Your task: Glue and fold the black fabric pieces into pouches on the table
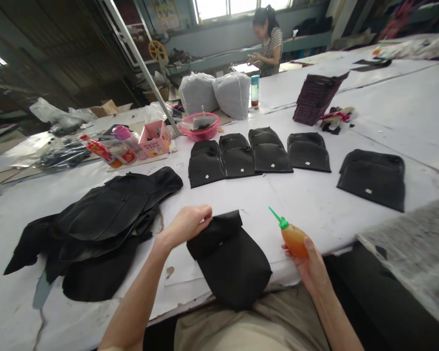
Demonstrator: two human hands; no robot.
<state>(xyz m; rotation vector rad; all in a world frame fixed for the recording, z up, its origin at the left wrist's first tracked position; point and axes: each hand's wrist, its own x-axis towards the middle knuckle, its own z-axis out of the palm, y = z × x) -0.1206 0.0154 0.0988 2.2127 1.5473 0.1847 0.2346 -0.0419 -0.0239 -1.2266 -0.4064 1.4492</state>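
Note:
My left hand (pixel 190 225) is closed on the upper left edge of a black leather-like piece (pixel 237 268), which has a folded flap at its top and a rounded lower end over the table's front edge. In my right hand (pixel 309 265) is a squeeze bottle (pixel 295 240) of amber liquid, its green nozzle tilted up to the left, apart from the piece. Left of my hands lies a loose pile of black pieces (pixel 98 214). Beyond them several folded black pieces, such as this one (pixel 271 156), lie in a row, each with a small pale mark.
A pink basin (pixel 201 130), a pink box (pixel 155 139) and drink bottles (pixel 100 151) stand behind the pile, near a slanted pole (pixel 142 63). Further right is a stack of dark purple pieces (pixel 314 100). Across the table a person (pixel 270 46) stands working.

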